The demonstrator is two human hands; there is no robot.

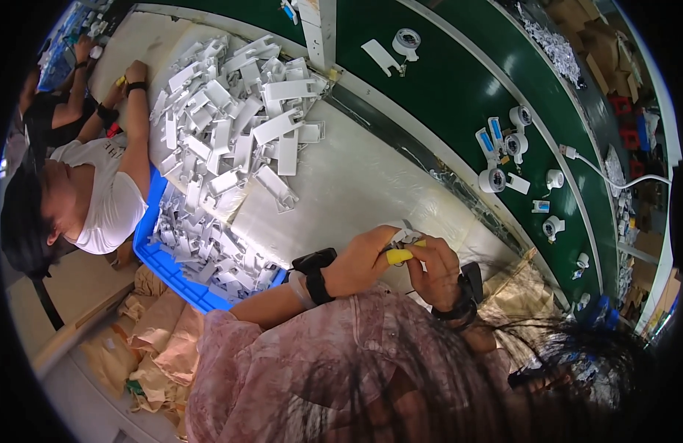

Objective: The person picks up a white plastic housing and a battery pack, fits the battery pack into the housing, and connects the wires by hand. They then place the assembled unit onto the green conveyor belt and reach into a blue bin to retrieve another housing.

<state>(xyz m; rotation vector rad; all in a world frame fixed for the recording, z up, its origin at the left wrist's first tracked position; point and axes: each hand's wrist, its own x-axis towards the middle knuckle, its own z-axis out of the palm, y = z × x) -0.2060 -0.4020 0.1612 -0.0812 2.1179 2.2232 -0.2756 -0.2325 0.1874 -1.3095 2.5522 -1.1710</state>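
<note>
My left hand (pixel 360 260) and my right hand (pixel 439 277) meet over the near edge of the worktable. Between their closed fingers is a small white plastic part (pixel 406 236), partly hidden by the fingertips. Yellow covers (pixel 398 256) wrap some fingertips. Ahead to the left lies a large heap of white plastic housings (pixel 286 151), with one loose housing (pixel 275 186) at its near side. A blue bin (pixel 180 284) below the heap holds more small white parts (pixel 212 251).
A green conveyor belt (pixel 445 96) curves along the far and right side, carrying round white units (pixel 406 43) and flat pieces. A white cable (pixel 615 181) hangs at the right. Another person (pixel 97 177) works at the left. Brown paper sacks (pixel 160 336) lie below the bin.
</note>
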